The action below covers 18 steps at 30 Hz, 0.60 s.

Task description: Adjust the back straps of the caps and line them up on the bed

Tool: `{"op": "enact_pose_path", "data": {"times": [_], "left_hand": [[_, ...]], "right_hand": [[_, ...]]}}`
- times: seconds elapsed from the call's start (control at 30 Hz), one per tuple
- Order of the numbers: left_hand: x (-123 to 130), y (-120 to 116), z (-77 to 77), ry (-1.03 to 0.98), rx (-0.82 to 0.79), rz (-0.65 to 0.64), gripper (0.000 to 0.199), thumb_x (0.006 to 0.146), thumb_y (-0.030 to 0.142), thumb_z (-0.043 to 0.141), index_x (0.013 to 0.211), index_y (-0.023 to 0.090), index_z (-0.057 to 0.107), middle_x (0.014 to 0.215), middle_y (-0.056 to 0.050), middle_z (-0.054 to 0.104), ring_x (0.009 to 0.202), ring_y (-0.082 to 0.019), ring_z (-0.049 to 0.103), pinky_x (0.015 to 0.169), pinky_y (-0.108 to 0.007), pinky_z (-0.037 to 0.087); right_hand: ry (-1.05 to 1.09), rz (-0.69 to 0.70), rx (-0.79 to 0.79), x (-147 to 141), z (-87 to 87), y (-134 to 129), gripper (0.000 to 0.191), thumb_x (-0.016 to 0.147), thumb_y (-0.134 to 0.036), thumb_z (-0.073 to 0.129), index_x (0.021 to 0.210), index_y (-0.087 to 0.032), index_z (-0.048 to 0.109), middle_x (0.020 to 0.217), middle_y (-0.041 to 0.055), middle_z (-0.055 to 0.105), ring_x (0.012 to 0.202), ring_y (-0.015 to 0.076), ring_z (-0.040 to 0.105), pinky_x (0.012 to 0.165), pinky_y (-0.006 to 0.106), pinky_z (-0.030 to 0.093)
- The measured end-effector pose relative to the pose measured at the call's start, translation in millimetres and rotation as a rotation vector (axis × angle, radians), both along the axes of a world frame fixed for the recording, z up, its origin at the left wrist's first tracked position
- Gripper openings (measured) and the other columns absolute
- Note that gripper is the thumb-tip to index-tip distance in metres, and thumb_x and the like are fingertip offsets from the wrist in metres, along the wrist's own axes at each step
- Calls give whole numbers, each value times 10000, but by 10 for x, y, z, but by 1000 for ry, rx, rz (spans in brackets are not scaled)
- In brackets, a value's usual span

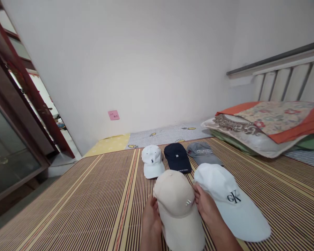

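Note:
A beige cap (174,195) lies in front of me, its brim toward me. My left hand (151,214) grips its left edge, and my right hand (202,202) has hold of its right edge, fingers partly hidden. Close to my right hand is a white cap (225,195) with black letters on it. Behind these, three more caps stand in a row: a small white cap (152,158), a navy cap (176,157) and a grey cap (202,152).
The striped mat (89,202) lies under the caps. Pillows (251,136) with a patterned cover are at the right, below a radiator (290,82). A white wall (146,69) rises behind, with a door (36,90) at the left.

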<state>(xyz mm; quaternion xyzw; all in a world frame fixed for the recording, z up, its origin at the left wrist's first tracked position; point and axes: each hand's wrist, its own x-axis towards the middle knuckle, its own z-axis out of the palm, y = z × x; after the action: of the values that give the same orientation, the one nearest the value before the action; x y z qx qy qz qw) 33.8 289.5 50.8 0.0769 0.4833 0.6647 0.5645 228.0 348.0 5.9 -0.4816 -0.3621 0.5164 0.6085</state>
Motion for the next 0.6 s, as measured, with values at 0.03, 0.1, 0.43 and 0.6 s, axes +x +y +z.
{"op": "enact_pose_path", "data": {"times": [0.03, 0.1, 0.43, 0.6], "left_hand": [[17, -24, 73, -14, 15, 3, 270, 981, 318, 544, 864, 142, 712, 802, -107, 756, 740, -217, 716, 747, -325, 571], [63, -93, 258, -42, 145, -3, 316, 980, 401, 558, 977, 150, 750, 945, -118, 795, 913, -242, 742, 840, -337, 579], [-40, -322, 568, 338, 476, -79, 459, 720, 449, 876, 1060, 190, 709, 1060, -94, 801, 991, -267, 738, 872, -326, 568], [-147, -326, 544, 439, 432, -175, 434, 734, 432, 868, 1044, 172, 710, 963, -78, 779, 867, -222, 714, 773, -281, 548]], "right_hand": [[75, 44, -32, -15, 65, -23, 554, 788, -708, 551, 857, -195, 747, 755, 126, 787, 849, 336, 760, 768, 455, 594], [215, 96, -39, -50, 266, -94, 531, 761, -685, 592, 866, -186, 740, 804, 132, 797, 888, 350, 755, 765, 446, 599], [39, 22, 274, -157, 1008, -499, 461, 839, -627, 683, 993, -193, 716, 964, 92, 794, 874, 283, 724, 734, 331, 573], [-124, -19, 245, -104, 902, -417, 662, 813, -811, 571, 850, -178, 762, 878, 120, 789, 870, 298, 694, 780, 349, 570]]}}
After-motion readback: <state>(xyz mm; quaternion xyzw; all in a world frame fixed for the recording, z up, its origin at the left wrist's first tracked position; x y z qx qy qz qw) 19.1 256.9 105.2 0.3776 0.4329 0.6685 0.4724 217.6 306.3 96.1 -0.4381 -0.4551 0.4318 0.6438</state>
